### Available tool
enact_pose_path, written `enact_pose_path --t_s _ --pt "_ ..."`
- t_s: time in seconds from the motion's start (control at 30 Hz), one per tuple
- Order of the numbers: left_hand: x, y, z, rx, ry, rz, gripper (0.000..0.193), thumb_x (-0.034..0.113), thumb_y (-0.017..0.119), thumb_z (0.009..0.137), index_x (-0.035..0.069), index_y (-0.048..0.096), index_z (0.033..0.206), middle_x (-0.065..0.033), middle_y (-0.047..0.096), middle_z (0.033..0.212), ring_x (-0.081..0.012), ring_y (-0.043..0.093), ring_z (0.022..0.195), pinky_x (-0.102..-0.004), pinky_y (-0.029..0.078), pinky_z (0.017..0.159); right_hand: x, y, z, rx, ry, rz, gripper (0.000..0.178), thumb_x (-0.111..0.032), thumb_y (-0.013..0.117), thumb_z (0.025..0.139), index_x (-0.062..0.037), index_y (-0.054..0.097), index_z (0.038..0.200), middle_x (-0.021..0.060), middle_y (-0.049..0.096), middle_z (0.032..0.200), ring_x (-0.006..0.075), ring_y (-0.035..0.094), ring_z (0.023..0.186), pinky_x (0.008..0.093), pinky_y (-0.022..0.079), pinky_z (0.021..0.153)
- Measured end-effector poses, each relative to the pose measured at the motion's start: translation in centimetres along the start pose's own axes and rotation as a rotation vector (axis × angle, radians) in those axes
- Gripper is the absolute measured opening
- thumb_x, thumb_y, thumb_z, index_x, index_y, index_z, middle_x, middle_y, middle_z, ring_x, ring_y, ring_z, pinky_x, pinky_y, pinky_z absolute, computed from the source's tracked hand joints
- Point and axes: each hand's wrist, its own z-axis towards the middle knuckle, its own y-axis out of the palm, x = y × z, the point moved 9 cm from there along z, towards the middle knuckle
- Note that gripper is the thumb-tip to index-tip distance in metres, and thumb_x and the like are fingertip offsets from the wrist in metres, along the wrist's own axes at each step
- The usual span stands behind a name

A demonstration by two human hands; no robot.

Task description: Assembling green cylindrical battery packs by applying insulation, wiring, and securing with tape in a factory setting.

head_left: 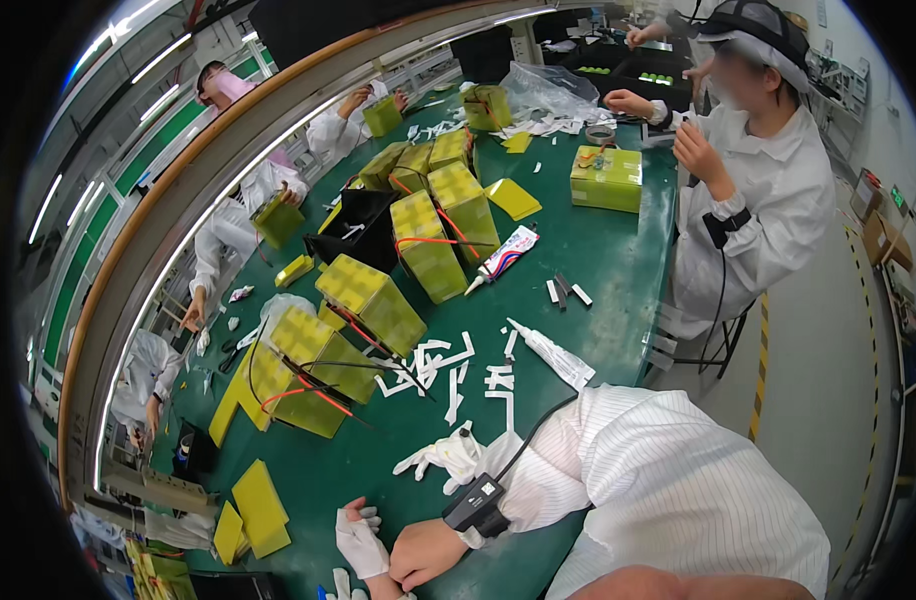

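Note:
At the table's near edge, my left hand (362, 545) wears a white glove, with bare skin showing at a digit and at the wrist. Its fingers are loosely bent and slightly apart, with nothing visible in them. My bare right hand (430, 553) lies against the left wrist, fingers curled inward; whatever they grip there is hidden. Strapped to my right wrist is a dark device (475, 505) with a cable running up the sleeve. Just beyond it lies a crumpled pair of white gloves (448, 455). More white glove material (344, 585) shows by my left hand at the lower edge.
Yellow-wrapped battery packs (318, 355) with red and black leads stand along the table (598, 270). White strips (448, 370), glue tubes (553, 355), yellow sheets (261, 508) and a black bin (358, 228) lie around. A co-worker (748, 190) sits at right; others work along the left.

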Motion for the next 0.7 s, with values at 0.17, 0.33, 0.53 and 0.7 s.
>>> enact_pose_path --t_s 0.17,0.33,0.53,0.7 --pt "0.13 -0.30 -0.09 0.012 -0.005 -0.005 0.041 0.036 0.043 0.101 0.000 0.062 0.102 -0.0043 0.062 0.077 -0.0065 0.051 0.062 -0.0205 0.039 0.056 -0.27 -0.01 0.20 0.011 -0.016 0.011 0.026 -0.029 0.061 0.085 -0.0047 0.062 0.075 0.0155 0.063 0.071 0.0369 0.061 0.070 0.0466 0.046 0.059" --pt "-0.32 -0.34 -0.14 0.015 0.003 0.001 0.044 0.040 0.042 0.101 0.000 0.062 0.102 -0.0044 0.063 0.077 -0.0065 0.052 0.061 -0.0205 0.039 0.055 -0.39 0.05 0.12 -0.006 -0.013 0.019 0.026 -0.028 0.061 0.085 -0.0044 0.062 0.075 0.0154 0.063 0.071 0.0367 0.061 0.070 0.0465 0.046 0.059" --pt "-0.05 -0.09 -0.56 0.007 0.013 0.002 0.045 0.040 0.042 0.101 0.000 0.061 0.103 -0.0045 0.062 0.077 -0.0066 0.052 0.062 -0.0206 0.040 0.056 -0.62 0.12 -0.20 -0.017 -0.004 0.018 0.024 -0.026 0.061 0.085 -0.0033 0.060 0.076 0.0147 0.063 0.072 0.0362 0.060 0.071 0.0455 0.046 0.060" --pt "-0.31 0.06 -0.17 -0.010 -0.003 -0.007 0.045 0.041 0.043 0.101 0.000 0.061 0.104 -0.0040 0.062 0.078 -0.0070 0.053 0.064 -0.0206 0.040 0.058 -0.29 -0.23 -0.21 -0.002 -0.010 -0.022 0.023 -0.024 0.061 0.084 -0.0032 0.058 0.076 0.0146 0.061 0.072 0.0356 0.060 0.071 0.0454 0.046 0.061"
